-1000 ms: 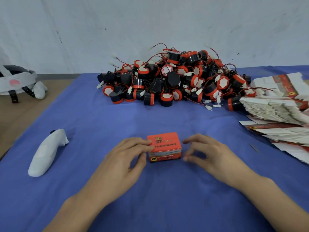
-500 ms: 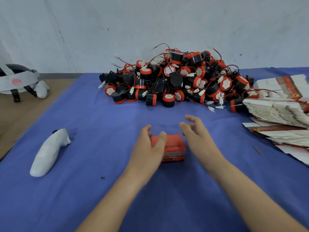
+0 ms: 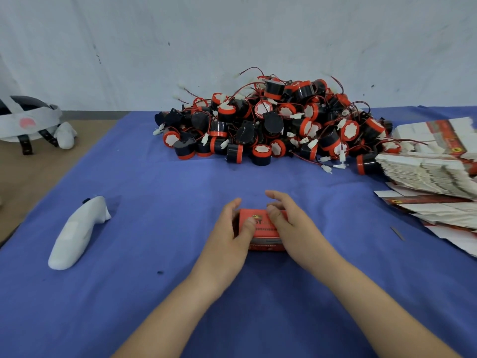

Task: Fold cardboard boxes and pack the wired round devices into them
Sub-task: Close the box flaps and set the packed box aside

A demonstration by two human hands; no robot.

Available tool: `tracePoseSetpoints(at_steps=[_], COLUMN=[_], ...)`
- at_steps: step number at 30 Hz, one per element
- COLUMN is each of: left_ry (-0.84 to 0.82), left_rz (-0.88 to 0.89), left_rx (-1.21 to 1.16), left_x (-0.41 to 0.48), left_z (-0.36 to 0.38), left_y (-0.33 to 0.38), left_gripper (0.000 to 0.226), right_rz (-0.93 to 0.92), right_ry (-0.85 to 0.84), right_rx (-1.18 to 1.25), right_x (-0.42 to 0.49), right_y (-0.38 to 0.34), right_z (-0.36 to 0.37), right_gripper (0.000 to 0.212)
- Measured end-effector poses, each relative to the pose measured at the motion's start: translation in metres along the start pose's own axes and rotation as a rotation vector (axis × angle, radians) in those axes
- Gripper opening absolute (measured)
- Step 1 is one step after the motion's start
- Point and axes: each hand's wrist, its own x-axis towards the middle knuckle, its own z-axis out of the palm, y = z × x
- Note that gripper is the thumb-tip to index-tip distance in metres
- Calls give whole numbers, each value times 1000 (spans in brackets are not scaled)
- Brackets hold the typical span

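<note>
1. Head view: our left hand grips the red box, thumb on its lid, fingers down its left end
2. Our right hand covers its right end, thumb pressing the lid, index finger arched loosely beyond; whether the others grip we cannot tell
3. Beyond our fingertips lies the pile of wired round devices; flat box blanks sit right of our right hand

1 head cam, looks fwd/down, near table.
</note>
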Motion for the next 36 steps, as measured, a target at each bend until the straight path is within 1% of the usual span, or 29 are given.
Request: tracePoseSetpoints(at_steps=[4,6,9,12,13,16,18,21,23,25,28,30,33,36], left_ry=[-8,-3,33,66,74,91,110,101,97,127,244,296,307,260], left_rz=[-27,-38,-37,14,31,36,40,38,39,28,-24,-7,70,117], left_rx=[-35,-23,6,33,30,-59,-134,-298,-337,-301,-176,-132,-67,-102], left_x=[1,0,-3,-8,-9,-13,-13,-13,-15,-15,-11,-10,-10,-9], left_z=[-7,-9,-9,-3,0,5,5,8,11,15,18,20,21,21], left_y=[1,1,2,4,5,7,10,16,22,25,25,25,25,25], left_gripper=[45,44,41,31,31,32,25,21,15,20,33,39,47,45], right_rz=[57,76,49,56,58,62,29,31,5,-23,-103,-121,-106,-72], right_ry=[4,23,76,106,122,179,198,182,192,191,200,209,205,203], right_rx=[-73,-158,-193,-207,-206,-135,-41,228,356,391,323,322,357,392], right_x=[-4,-6,-14,-21,-23,-28,-31,-33,-33,-34,-37,-38,-37,-36], right_y=[0,-2,-6,-6,-5,-4,-5,-11,-13,-17,-20,-22,-21,-20], right_z=[-9,-12,-14,-10,-8,-1,3,9,12,17,24,26,24,19], right_gripper=[38,32,46,42,40,42,39,13,7,11,23,31,33,35])
